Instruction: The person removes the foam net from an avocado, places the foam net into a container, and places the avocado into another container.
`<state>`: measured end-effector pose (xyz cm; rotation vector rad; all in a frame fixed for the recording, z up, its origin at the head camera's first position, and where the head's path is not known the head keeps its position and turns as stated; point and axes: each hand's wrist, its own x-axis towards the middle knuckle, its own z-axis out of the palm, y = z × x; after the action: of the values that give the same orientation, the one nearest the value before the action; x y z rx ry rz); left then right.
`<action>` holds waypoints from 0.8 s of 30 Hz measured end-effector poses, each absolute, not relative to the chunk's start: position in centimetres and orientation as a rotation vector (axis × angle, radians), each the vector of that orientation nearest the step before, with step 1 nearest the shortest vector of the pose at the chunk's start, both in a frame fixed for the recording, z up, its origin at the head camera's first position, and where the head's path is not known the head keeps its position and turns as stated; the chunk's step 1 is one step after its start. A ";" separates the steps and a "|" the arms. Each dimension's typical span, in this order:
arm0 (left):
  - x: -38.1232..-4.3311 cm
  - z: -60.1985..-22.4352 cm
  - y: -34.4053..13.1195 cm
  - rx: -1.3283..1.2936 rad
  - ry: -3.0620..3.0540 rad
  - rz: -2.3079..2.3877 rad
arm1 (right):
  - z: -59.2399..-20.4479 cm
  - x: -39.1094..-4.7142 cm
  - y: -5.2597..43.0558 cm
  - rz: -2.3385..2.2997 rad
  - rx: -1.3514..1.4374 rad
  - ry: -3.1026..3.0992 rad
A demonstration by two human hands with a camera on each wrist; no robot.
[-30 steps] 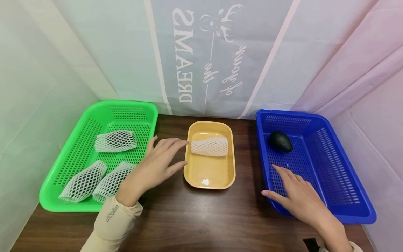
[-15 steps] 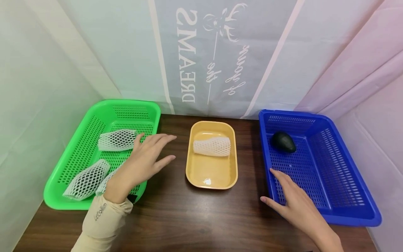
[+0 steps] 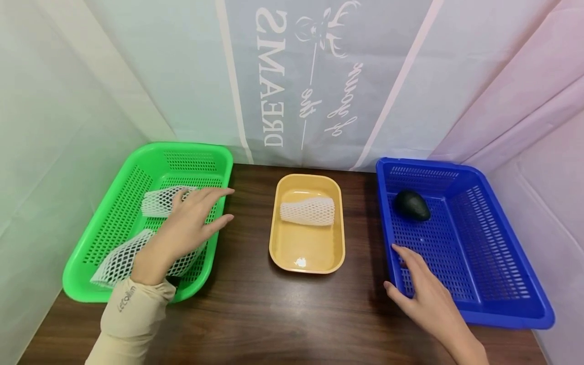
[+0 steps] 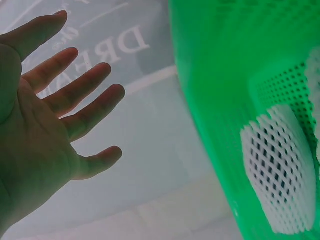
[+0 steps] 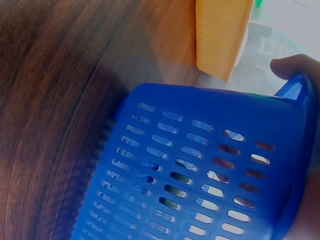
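My left hand (image 3: 182, 223), fingers spread and holding nothing, is over the right part of the green basket (image 3: 73, 281). Under and beside it lie white foam net sleeves with dark contents: one sleeve (image 3: 157, 203) at the back, another sleeve (image 3: 120, 258) at the front left, and a third mostly hidden by the hand. My right hand (image 3: 426, 294) is at the near left rim of the blue basket (image 3: 506, 319), thumb outside and fingers over the rim, relaxed. Inside that basket sits a dark green avocado (image 3: 411, 205), ahead of the right fingertips.
Between the baskets stands a yellow tray (image 3: 301, 251) with a pale foam net sleeve (image 3: 307, 211) in it. All three containers rest on a brown wooden table (image 3: 292, 314). Behind rises a printed curtain (image 3: 301, 76).
My left hand has moved left from beside the yellow tray to over the green basket. My right hand has shifted only slightly at the blue basket's rim.
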<state>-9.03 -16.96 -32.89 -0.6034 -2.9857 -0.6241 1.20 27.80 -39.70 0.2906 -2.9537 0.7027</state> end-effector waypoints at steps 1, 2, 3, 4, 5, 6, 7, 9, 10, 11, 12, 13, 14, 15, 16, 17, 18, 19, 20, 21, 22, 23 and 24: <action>-9.1 -32.9 -17.2 -0.593 -2.994 -0.621 | -39.7 1.2 27.8 0.702 0.282 -2.956; -9.2 -33.0 -17.5 -0.582 -3.004 -0.620 | -39.6 1.2 27.8 0.704 0.274 -2.963; -9.3 -33.0 -17.7 -0.573 -3.017 -0.620 | -39.6 1.2 27.7 0.704 0.267 -2.966; -9.5 -33.1 -17.9 -0.565 -3.029 -0.619 | -39.6 1.2 27.7 0.703 0.261 -2.970; -9.6 -33.2 -18.1 -0.556 -3.044 -0.627 | -39.6 1.3 27.7 0.705 0.256 -2.975; -9.7 -33.4 -18.3 -0.549 -3.058 -0.637 | -39.6 1.3 27.7 0.705 0.254 -2.978; -9.8 -33.6 -18.4 -0.541 -3.070 -0.645 | -39.6 1.3 27.7 0.704 0.252 -2.981; -10.0 -34.0 -18.8 -0.529 -3.089 -0.647 | -39.6 1.3 27.7 0.704 0.249 -2.987; -10.2 -34.2 -19.0 -0.521 -3.097 -0.647 | -39.6 1.3 27.7 0.704 0.246 -2.990; -10.3 -34.4 -19.2 -0.514 -3.105 -0.645 | -39.6 1.3 27.7 0.706 0.242 -2.994; -10.5 -34.6 -19.4 -0.508 -3.111 -0.641 | -39.6 1.3 27.7 0.706 0.238 -2.998; -10.6 -34.8 -19.5 -0.502 -3.120 -0.634 | -39.6 1.3 27.7 0.709 0.232 -3.003; -10.8 -35.0 -19.7 -0.498 -3.128 -0.627 | -39.6 1.3 27.7 0.711 0.226 -3.009; -11.0 -35.1 -19.9 -0.490 -3.139 -0.626 | -39.5 1.3 27.7 0.712 0.220 -3.013; -11.1 -35.3 -20.1 -0.483 -3.150 -0.627 | -39.5 1.3 27.7 0.712 0.215 -3.018; -11.3 -35.4 -20.3 -0.477 -3.160 -0.626 | -39.5 1.3 27.7 0.711 0.210 -3.023; -11.4 -35.5 -20.5 -0.470 -3.170 -0.625 | -39.5 1.2 27.7 0.710 0.207 -3.025; -11.6 -35.6 -20.7 -0.461 -3.179 -0.623 | -39.5 1.2 27.7 0.709 0.206 -3.027; -11.8 -35.8 -20.9 -0.453 -3.187 -0.622 | -39.5 1.2 27.7 0.708 0.206 -3.026; -11.9 -35.9 -21.1 -0.444 -3.193 -0.623 | -39.5 1.2 27.7 0.706 0.207 -3.026; -12.1 -36.0 -21.4 -0.434 -3.201 -0.623 | -39.5 1.2 27.7 0.706 0.209 -3.026; -12.2 -36.2 -21.6 -0.425 -3.207 -0.626 | -39.5 1.2 27.7 0.705 0.211 -3.026; -12.4 -36.4 -21.8 -0.418 -3.214 -0.633 | -39.5 1.2 27.7 0.706 0.212 -3.025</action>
<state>-12.41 -21.81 -36.37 -0.4181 -3.2138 -0.6327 1.20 27.68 -39.53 0.2124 -3.0251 0.7055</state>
